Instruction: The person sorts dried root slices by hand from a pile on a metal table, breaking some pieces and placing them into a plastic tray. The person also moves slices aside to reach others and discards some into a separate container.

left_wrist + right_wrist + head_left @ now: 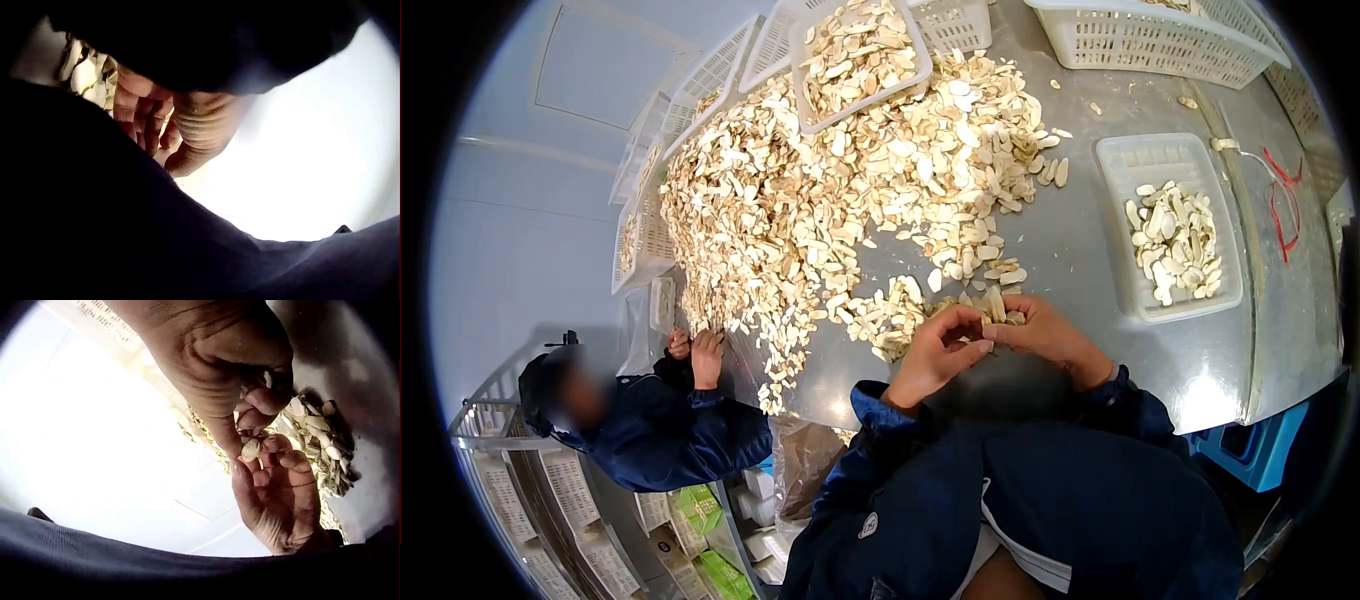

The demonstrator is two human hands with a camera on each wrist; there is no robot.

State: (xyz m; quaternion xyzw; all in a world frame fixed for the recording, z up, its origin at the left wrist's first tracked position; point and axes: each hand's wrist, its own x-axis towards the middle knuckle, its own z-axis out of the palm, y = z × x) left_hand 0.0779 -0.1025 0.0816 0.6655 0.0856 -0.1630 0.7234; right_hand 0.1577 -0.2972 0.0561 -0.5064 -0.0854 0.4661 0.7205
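My two hands meet over the near edge of a pile of pale dried slices (780, 190) on the metal table. The left hand (930, 358), with thumb and fingers curled, pinches a small round slice (251, 450) at its fingertips. My right hand (1050, 335) has its thumb against that same slice, and another slice (269, 379) shows within its curled fingers. In the left wrist view, dark sleeve cloth covers much of the picture, and the left hand (200, 125) is partly hidden. A small heap of slices (319, 434) lies just beyond the fingers.
To the right stands a shallow white tray (1115, 165) part filled with slices. A filled plastic tray (922, 65) sits on the pile, and white baskets (1150, 45) line the far side. At left, another person (670, 430) works at the pile. Red string (1275, 195) lies far right.
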